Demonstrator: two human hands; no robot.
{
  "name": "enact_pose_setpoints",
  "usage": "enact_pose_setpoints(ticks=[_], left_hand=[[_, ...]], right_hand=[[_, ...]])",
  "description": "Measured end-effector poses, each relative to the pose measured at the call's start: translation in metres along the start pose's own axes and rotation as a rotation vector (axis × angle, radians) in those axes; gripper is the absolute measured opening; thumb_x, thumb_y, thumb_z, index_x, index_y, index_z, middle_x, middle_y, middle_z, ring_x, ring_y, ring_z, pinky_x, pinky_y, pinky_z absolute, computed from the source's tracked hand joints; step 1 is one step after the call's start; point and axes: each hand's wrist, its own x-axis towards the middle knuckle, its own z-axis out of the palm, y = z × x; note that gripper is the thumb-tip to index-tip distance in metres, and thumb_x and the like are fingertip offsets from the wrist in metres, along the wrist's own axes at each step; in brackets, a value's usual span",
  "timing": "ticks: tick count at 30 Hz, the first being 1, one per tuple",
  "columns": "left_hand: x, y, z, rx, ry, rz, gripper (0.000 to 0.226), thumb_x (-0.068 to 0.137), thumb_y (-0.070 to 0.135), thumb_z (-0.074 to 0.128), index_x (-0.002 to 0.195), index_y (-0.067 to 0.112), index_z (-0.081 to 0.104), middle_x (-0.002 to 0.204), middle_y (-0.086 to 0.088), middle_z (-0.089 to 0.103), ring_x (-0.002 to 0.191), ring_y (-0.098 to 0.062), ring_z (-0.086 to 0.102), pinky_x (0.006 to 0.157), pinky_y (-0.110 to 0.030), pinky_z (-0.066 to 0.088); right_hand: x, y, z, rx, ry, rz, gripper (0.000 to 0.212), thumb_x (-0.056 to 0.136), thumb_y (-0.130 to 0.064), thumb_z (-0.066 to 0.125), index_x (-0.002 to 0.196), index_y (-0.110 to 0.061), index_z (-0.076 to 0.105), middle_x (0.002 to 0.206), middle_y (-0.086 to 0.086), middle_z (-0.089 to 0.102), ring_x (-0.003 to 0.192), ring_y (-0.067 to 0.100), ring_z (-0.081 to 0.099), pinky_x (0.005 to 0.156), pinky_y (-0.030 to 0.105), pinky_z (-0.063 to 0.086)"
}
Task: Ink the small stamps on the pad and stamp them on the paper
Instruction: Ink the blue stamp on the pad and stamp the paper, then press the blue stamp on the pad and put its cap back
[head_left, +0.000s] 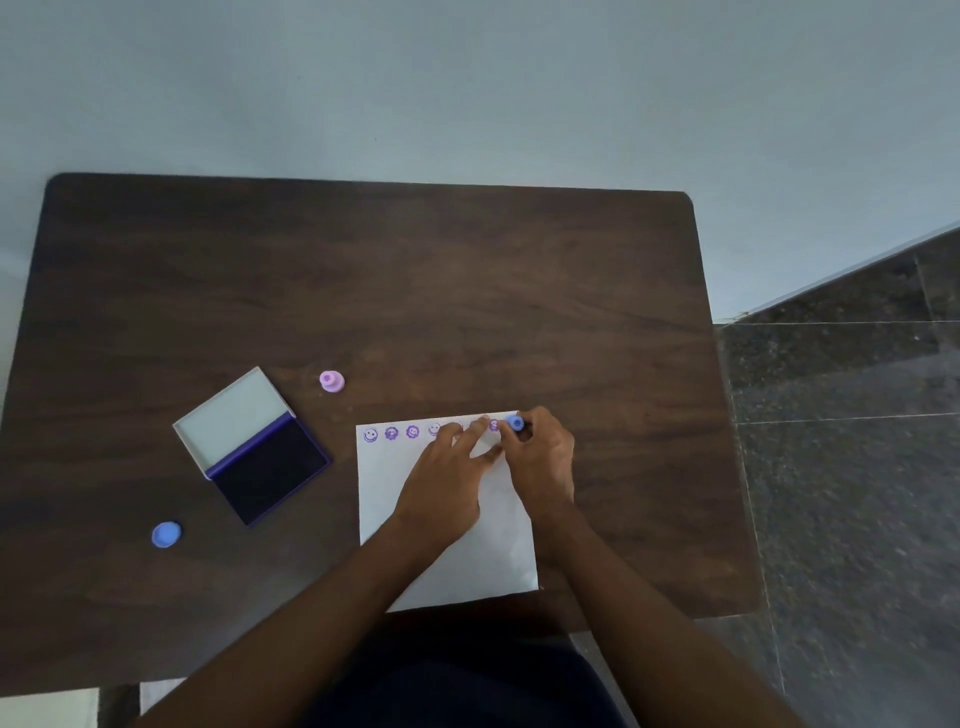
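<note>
Right hand (543, 457) pinches blue stamp (516, 422) upright at paper (467, 561) top-right corner, end of print row; left hand (441, 483) spread flat, pinning sheet. Ink pad (270, 467) lies well left, nearer left hand.

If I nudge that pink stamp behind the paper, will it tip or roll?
The pink stamp stands upright on a wider round base, so it probably slides first. Small and plastic-looking, it seems light; tipped over, its round body may roll.

The table (363, 270) is dark wood-grain with a matt finish. The paper (467, 566) is plain white and matt. Two loose stamps, pink (331, 381) and blue (167, 534), look like smooth plastic. The floor (841, 415) is speckled polished stone.
</note>
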Motion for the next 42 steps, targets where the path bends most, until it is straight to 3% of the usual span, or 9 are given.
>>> enact_pose_setpoints(ticks=[4, 8, 11, 16, 22, 28, 31, 35, 42], left_hand=[[0.001, 0.001, -0.005, -0.002, -0.035, -0.012, 0.073, 0.083, 0.021, 0.067, 0.145, 0.036, 0.033, 0.16, 0.01, 0.015, 0.145, -0.025, 0.017, 0.115, -0.039, 0.023], [0.001, 0.004, -0.009, 0.007, 0.028, -0.002, 0.059, 0.087, 0.026, 0.063, 0.142, 0.033, 0.041, 0.159, 0.007, 0.023, 0.143, -0.025, 0.025, 0.115, -0.039, 0.024], [0.001, 0.005, -0.012, -0.011, 0.087, 0.018, 0.049, 0.091, 0.031, 0.058, 0.139, 0.031, 0.046, 0.157, 0.005, 0.027, 0.14, -0.023, 0.031, 0.116, -0.038, 0.024], [-0.005, 0.005, -0.02, -0.078, 0.215, 0.012, 0.043, 0.089, 0.029, 0.063, 0.131, 0.027, 0.056, 0.149, 0.002, 0.044, 0.134, -0.021, 0.042, 0.114, -0.037, 0.028], [-0.03, -0.015, -0.032, -0.254, 0.283, -0.039, 0.035, 0.092, 0.026, 0.058, 0.127, 0.023, 0.06, 0.136, 0.004, 0.058, 0.124, -0.015, 0.051, 0.111, -0.027, 0.028], [-0.072, -0.045, -0.036, -0.492, 0.366, -0.22, 0.032, 0.092, 0.017, 0.055, 0.124, 0.025, 0.059, 0.125, 0.003, 0.06, 0.116, -0.015, 0.053, 0.098, -0.024, 0.039], [-0.085, -0.057, -0.033, -0.699, 0.309, -0.493, 0.039, 0.089, 0.04, 0.063, 0.125, 0.027, 0.055, 0.126, 0.004, 0.059, 0.109, -0.013, 0.057, 0.093, -0.024, 0.043], [-0.101, -0.072, -0.035, -0.847, 0.473, -0.594, 0.038, 0.083, 0.052, 0.063, 0.113, 0.029, 0.061, 0.109, 0.008, 0.065, 0.086, -0.006, 0.06, 0.078, -0.017, 0.046], [-0.134, -0.105, -0.035, -0.812, 0.72, -0.676, 0.021, 0.089, 0.031, 0.065, 0.109, 0.033, 0.062, 0.106, 0.016, 0.063, 0.092, 0.0, 0.06, 0.073, -0.006, 0.041]], right_hand=[[-0.011, -0.01, -0.021, 0.255, 0.286, 0.044, 0.016, 0.081, -0.033, 0.075, 0.072, -0.026, 0.065, 0.066, -0.018, 0.069, 0.06, 0.004, 0.068, 0.043, 0.012, 0.049], [-0.011, -0.012, -0.038, 0.287, 0.36, 0.058, 0.017, 0.079, -0.036, 0.079, 0.073, -0.026, 0.067, 0.066, -0.009, 0.07, 0.059, 0.013, 0.069, 0.05, 0.025, 0.057], [-0.013, -0.008, -0.039, 0.301, 0.308, 0.102, 0.014, 0.081, -0.034, 0.079, 0.079, -0.024, 0.068, 0.072, -0.005, 0.072, 0.063, 0.018, 0.07, 0.056, 0.03, 0.06], [-0.026, -0.009, -0.035, 0.359, 0.216, 0.128, 0.011, 0.082, -0.032, 0.078, 0.086, -0.023, 0.072, 0.069, -0.012, 0.074, 0.059, 0.008, 0.07, 0.047, 0.011, 0.049], [-0.038, -0.02, -0.017, 0.292, 0.008, 0.074, 0.02, 0.081, -0.034, 0.078, 0.095, -0.02, 0.077, 0.081, -0.004, 0.077, 0.062, 0.011, 0.07, 0.054, 0.014, 0.053], [-0.055, -0.04, 0.014, 0.326, -0.165, -0.01, 0.019, 0.08, -0.032, 0.078, 0.093, -0.018, 0.079, 0.076, -0.006, 0.077, 0.062, 0.016, 0.072, 0.072, 0.035, 0.062], [-0.06, -0.052, 0.031, 0.287, -0.206, -0.045, 0.023, 0.08, -0.035, 0.078, 0.096, -0.018, 0.077, 0.077, -0.006, 0.077, 0.064, 0.013, 0.073, 0.077, 0.034, 0.061], [-0.065, -0.071, 0.05, 0.262, -0.281, -0.106, 0.027, 0.079, -0.039, 0.078, 0.097, -0.02, 0.075, 0.083, -0.008, 0.077, 0.067, 0.013, 0.073, 0.075, 0.034, 0.062], [-0.072, -0.092, 0.082, 0.198, -0.436, -0.206, 0.025, 0.073, -0.049, 0.079, 0.092, -0.033, 0.073, 0.081, -0.02, 0.075, 0.07, 0.008, 0.074, 0.066, 0.026, 0.06]])
